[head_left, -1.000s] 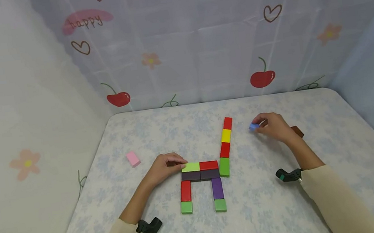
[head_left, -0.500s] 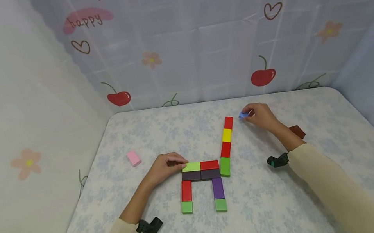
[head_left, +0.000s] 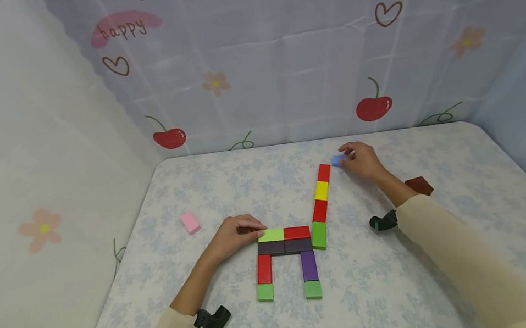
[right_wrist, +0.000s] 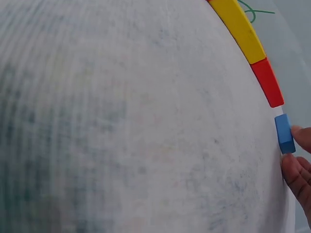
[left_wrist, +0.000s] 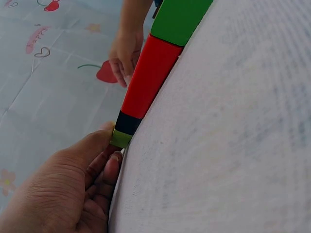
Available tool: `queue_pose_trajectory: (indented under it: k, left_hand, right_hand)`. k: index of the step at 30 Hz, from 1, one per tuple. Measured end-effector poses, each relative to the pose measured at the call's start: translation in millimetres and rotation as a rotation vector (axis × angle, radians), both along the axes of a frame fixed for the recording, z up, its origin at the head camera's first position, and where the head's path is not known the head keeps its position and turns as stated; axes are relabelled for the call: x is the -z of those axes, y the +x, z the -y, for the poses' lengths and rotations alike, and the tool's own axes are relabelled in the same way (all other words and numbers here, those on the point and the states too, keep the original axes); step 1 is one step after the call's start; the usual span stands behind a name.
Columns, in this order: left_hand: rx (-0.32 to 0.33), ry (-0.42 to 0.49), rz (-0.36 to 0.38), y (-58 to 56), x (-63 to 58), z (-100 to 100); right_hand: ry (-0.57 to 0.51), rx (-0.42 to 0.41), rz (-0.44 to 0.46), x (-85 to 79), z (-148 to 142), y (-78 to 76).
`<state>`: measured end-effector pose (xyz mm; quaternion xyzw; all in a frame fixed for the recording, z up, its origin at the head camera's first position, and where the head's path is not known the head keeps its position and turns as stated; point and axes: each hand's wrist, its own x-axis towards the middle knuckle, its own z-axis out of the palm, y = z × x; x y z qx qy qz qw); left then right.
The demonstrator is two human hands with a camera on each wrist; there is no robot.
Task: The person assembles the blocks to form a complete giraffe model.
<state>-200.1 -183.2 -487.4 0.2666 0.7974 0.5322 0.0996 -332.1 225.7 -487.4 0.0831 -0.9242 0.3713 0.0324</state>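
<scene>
In the head view, my left hand point(head_left: 235, 238) is at the left end of a yellow-green block point(head_left: 271, 235), its thumb and fingertips on either side of that end in the left wrist view. This block lies in a flat figure of coloured blocks, beside a red block point(head_left: 296, 232) and above two dark blocks point(head_left: 271, 248). My right hand point(head_left: 362, 161) pinches a small blue block point(right_wrist: 285, 133) at the table's far side. The blue block sits a small gap to the right of the top red block point(right_wrist: 268, 83) in a slanted column, above a yellow block point(head_left: 321, 190).
A pink block point(head_left: 190, 222) lies to the left of the figure. Partly behind the right forearm is a brown block point(head_left: 419, 186). Two legs of blocks, with green ends point(head_left: 265, 292), point toward me. A printed curtain point(head_left: 270, 63) hangs behind the table.
My right hand has carried the blue block leftward and away from me, to near the column's top. The left hand and the figure stay in place.
</scene>
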Motion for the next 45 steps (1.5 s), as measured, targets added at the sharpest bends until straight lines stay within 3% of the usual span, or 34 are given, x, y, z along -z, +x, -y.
queue_pose_trajectory:
  k: [5, 12, 26, 40, 45]
  left_hand:
    - [0.001, -0.009, 0.0, 0.3, -0.1, 0]
    - [0.002, -0.006, 0.008, 1.1, 1.5, 0]
    - [0.006, 0.005, 0.004, 2.2, -3.1, -2]
    - [0.002, 0.007, -0.002, 1.5, -1.5, -2]
    - [0.001, 0.003, -0.003, 0.8, -1.6, -1]
  right_hand:
    - [-0.091, 0.077, 0.05, 5.3, 0, -1.5]
    - [-0.226, 0.081, 0.137, 7.3, 3, -7.4]
    - [-0.144, 0.074, 0.147, 5.7, 19, -17.0]
    - [-0.126, 0.085, 0.157, 2.5, 21, -13.7]
    - [-0.125, 0.093, 0.111, -8.8, 15, -5.0]
